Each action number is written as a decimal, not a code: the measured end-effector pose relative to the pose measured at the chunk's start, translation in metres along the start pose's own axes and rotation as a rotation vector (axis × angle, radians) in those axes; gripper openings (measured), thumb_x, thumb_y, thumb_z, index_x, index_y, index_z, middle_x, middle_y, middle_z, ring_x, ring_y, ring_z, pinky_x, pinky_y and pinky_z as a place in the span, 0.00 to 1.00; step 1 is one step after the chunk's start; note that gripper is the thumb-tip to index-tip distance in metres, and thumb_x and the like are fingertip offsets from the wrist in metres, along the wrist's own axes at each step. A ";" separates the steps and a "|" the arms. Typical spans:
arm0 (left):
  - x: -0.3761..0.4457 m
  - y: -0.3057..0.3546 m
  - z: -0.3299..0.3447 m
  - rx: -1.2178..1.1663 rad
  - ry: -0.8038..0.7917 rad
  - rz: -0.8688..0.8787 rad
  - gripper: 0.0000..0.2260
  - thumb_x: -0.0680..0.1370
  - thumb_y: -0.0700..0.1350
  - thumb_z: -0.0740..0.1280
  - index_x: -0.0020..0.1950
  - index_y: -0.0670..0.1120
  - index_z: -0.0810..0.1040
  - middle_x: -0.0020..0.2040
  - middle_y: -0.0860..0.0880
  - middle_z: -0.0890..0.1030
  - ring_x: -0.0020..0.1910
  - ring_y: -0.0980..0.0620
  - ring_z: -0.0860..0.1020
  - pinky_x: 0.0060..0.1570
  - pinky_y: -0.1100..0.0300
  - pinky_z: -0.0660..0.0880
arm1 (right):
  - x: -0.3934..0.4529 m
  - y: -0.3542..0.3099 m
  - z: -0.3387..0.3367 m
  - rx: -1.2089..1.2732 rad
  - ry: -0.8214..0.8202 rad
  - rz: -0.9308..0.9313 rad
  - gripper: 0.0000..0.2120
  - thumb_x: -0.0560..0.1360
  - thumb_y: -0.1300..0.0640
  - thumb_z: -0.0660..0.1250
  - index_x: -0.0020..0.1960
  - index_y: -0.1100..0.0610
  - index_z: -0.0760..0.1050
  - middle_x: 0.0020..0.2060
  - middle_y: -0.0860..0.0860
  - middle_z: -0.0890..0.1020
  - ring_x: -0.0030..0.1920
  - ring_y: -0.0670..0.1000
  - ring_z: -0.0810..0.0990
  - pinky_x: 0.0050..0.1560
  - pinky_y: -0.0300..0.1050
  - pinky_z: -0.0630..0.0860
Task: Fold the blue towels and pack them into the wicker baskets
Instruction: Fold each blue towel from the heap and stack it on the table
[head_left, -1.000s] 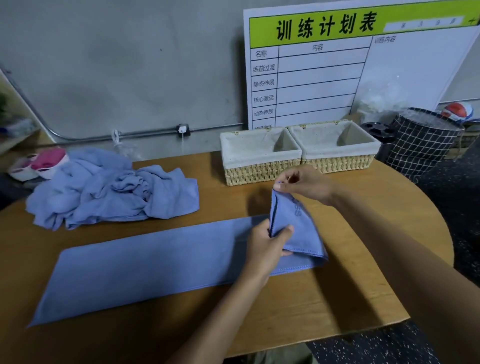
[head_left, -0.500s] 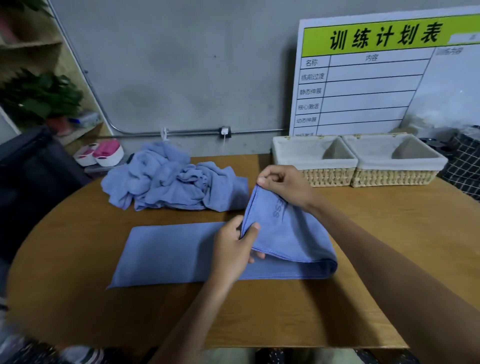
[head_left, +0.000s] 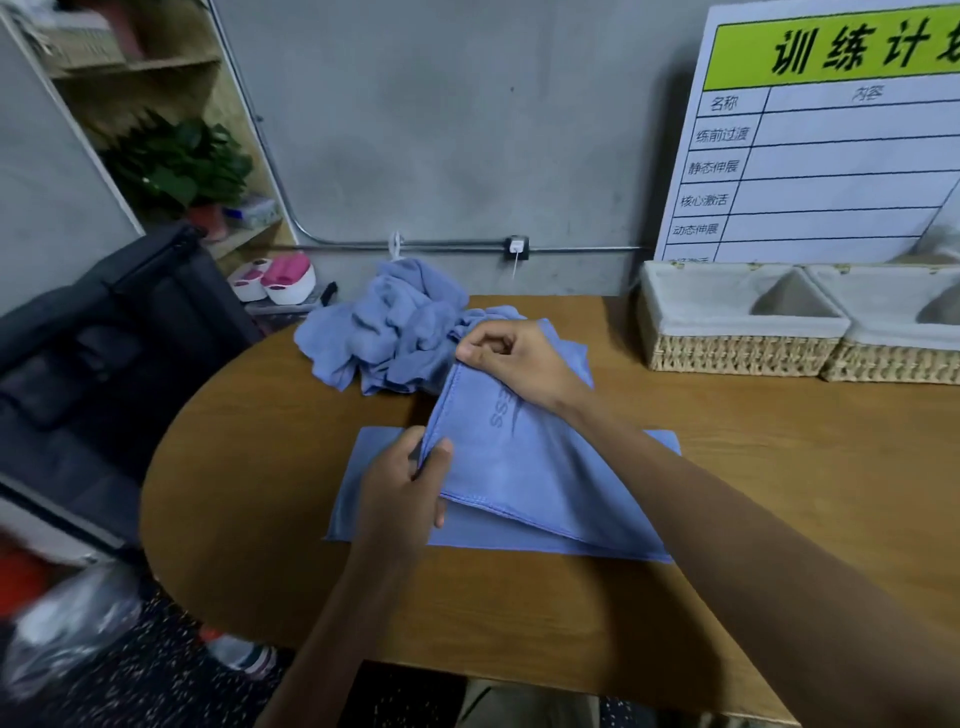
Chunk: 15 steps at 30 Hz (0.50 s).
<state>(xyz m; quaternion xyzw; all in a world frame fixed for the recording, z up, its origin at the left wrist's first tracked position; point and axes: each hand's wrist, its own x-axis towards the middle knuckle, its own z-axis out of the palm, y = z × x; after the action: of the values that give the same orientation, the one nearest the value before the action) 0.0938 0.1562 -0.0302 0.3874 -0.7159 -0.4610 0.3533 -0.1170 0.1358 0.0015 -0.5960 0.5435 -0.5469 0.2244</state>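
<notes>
A grey wall backs the rounded wooden desk (head_left: 727, 519). On it I see a blue towel (head_left: 519, 467) half folded: my left hand (head_left: 400, 493) pinches its near corner, my right hand (head_left: 511, 358) pinches the far one, fingers curled. My right forearm hides the fold. A crumpled towel pile (head_left: 384, 332) lies behind. Of two wicker baskets (head_left: 737, 322), the right is cut off.

Both hands (head_left: 400, 483) (head_left: 511, 358) pinch towel (head_left: 519, 467), seemingly mid-fold.
</notes>
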 end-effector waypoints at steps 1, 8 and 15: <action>0.000 0.000 -0.008 0.011 0.010 0.022 0.08 0.83 0.47 0.64 0.47 0.45 0.78 0.31 0.33 0.73 0.21 0.52 0.70 0.24 0.62 0.66 | 0.004 0.000 0.007 0.005 -0.001 -0.004 0.07 0.78 0.63 0.70 0.41 0.58 0.80 0.24 0.40 0.71 0.26 0.40 0.64 0.32 0.31 0.61; 0.004 -0.018 -0.054 -0.024 0.066 -0.010 0.13 0.83 0.46 0.64 0.45 0.38 0.76 0.28 0.44 0.70 0.25 0.48 0.70 0.25 0.57 0.67 | 0.031 -0.001 0.060 0.081 -0.028 -0.022 0.07 0.77 0.60 0.72 0.42 0.63 0.82 0.30 0.64 0.74 0.33 0.51 0.65 0.36 0.45 0.63; 0.003 -0.066 -0.079 0.344 0.197 -0.097 0.14 0.81 0.51 0.66 0.47 0.40 0.78 0.31 0.43 0.74 0.32 0.41 0.74 0.31 0.52 0.66 | 0.044 0.030 0.117 -0.139 -0.130 0.009 0.08 0.77 0.50 0.71 0.48 0.55 0.83 0.37 0.55 0.82 0.35 0.47 0.75 0.40 0.49 0.73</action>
<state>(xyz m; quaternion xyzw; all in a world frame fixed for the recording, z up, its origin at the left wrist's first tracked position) 0.1761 0.1051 -0.0652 0.5193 -0.7267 -0.3081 0.3275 -0.0328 0.0494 -0.0417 -0.6418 0.5673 -0.4669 0.2198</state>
